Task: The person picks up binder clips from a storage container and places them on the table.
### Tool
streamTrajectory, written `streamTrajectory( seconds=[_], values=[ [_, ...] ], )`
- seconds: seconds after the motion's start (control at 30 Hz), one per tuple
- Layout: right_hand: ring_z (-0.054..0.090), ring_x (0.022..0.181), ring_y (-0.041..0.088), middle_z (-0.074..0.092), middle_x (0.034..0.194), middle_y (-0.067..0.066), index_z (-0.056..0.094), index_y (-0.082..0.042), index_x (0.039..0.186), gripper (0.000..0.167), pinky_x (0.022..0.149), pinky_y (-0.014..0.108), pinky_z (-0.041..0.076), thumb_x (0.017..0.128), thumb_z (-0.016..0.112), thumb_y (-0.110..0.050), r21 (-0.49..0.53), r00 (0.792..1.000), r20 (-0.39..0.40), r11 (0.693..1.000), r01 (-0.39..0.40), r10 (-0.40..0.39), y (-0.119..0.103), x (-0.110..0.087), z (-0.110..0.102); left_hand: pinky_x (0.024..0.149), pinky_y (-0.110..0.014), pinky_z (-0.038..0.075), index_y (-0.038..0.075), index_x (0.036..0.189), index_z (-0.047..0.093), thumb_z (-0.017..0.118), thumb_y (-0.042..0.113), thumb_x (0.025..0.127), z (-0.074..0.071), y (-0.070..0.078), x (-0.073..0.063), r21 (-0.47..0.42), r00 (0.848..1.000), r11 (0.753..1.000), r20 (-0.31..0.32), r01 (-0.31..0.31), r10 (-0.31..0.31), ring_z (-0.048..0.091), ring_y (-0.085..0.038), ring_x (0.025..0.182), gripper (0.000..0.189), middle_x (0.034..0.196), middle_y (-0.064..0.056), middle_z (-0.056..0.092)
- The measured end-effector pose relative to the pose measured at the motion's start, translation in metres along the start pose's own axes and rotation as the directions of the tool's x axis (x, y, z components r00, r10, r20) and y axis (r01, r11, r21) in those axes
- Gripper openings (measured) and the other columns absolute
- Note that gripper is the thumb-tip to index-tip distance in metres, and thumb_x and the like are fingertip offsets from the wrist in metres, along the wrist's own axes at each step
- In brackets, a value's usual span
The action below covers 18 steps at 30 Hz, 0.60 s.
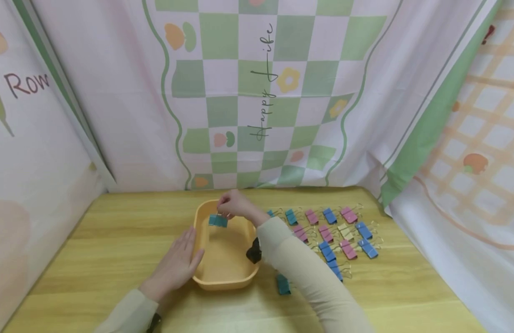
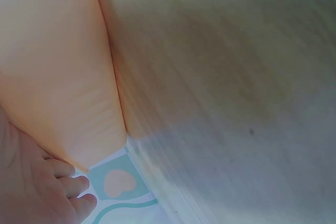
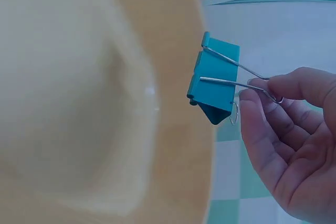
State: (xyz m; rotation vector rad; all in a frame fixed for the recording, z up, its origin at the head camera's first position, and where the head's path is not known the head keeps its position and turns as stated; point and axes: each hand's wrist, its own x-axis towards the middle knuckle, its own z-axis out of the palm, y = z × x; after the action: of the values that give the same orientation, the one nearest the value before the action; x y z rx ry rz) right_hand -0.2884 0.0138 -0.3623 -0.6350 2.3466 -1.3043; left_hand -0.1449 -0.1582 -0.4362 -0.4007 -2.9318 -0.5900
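Note:
My right hand [image 1: 238,206] pinches a teal binder clip [image 1: 218,221] by its wire handle, holding it over the far part of an orange-yellow plastic tub [image 1: 224,285]. In the right wrist view, thumb and fingers grip one silver handle of the clip [image 3: 218,80], and its teal body points toward the tub. My left hand [image 1: 179,259] lies with its fingers fairly straight against the tub's left side. From the left wrist, the tub's outer wall [image 2: 63,77] and the fingers of the left hand [image 2: 39,187] show. The visible part of the tub's floor is bare.
Right of the tub, several pink, blue, teal and yellow binder clips [image 1: 325,233] lie in loose rows on the wooden table [image 1: 127,231]. One teal clip [image 1: 283,284] sits nearer the front, beside the right sleeve. The sleeve hides some clips. Patterned curtains [image 1: 261,92] surround the table.

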Motion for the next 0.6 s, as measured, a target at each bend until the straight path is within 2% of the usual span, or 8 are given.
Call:
streamTrajectory(
  seconds=[0.07,0.1,0.3,0.4,0.6],
  values=[
    [0.060,0.062,0.016,0.062,0.071,0.007,0.063,0.006,0.085,0.007,0.062,0.035,0.056,0.084,0.058,0.000,0.022,1.000,-0.011,1.000,0.014,-0.014,-0.003,-0.002,-0.005,0.107,-0.051,0.019,-0.011,0.141,0.018,0.036,0.033,0.099,0.000,0.001,0.000,0.000,1.000,1.000,-0.003,0.001,-0.001,0.021,-0.039,0.133,0.063,0.146,-0.025,0.017],
    [0.061,0.064,0.020,0.063,0.073,0.011,0.062,0.007,0.087,0.008,0.065,0.038,0.056,0.085,0.058,0.000,0.034,1.000,-0.010,0.999,0.018,-0.017,-0.008,-0.007,-0.008,0.107,-0.051,0.019,-0.011,0.141,0.018,0.037,0.033,0.099,0.000,0.001,0.000,-0.002,1.000,1.000,-0.005,0.002,-0.002,0.021,-0.039,0.133,0.063,0.146,-0.025,0.017],
    [0.063,0.070,0.025,0.065,0.082,0.015,0.061,0.007,0.094,0.012,0.065,0.034,0.056,0.087,0.058,-0.002,0.082,0.999,-0.026,0.996,0.033,-0.031,-0.016,-0.020,-0.026,0.107,-0.051,0.019,-0.012,0.140,0.019,0.040,0.030,0.099,-0.002,0.002,-0.001,-0.008,1.000,1.000,-0.012,-0.005,0.005,0.022,-0.040,0.132,0.062,0.146,-0.026,0.017],
    [0.063,0.067,0.021,0.065,0.081,0.013,0.061,0.006,0.094,0.012,0.063,0.032,0.056,0.087,0.058,-0.003,0.106,0.998,-0.053,0.994,0.037,-0.032,-0.011,-0.022,-0.035,0.107,-0.051,0.019,-0.012,0.140,0.019,0.039,0.030,0.099,-0.003,0.002,-0.001,-0.004,1.000,1.000,-0.006,-0.006,0.006,0.021,-0.040,0.132,0.062,0.145,-0.026,0.017],
    [0.063,0.066,0.021,0.064,0.086,0.021,0.060,0.007,0.094,0.011,0.067,0.036,0.056,0.087,0.058,-0.002,0.154,0.994,-0.112,0.988,0.029,-0.012,-0.002,-0.035,-0.057,0.107,-0.050,0.019,-0.013,0.139,0.019,0.038,0.031,0.099,-0.003,0.003,0.000,0.011,1.000,1.000,0.002,-0.008,0.008,0.020,-0.039,0.132,0.062,0.145,-0.027,0.017]
  ],
)
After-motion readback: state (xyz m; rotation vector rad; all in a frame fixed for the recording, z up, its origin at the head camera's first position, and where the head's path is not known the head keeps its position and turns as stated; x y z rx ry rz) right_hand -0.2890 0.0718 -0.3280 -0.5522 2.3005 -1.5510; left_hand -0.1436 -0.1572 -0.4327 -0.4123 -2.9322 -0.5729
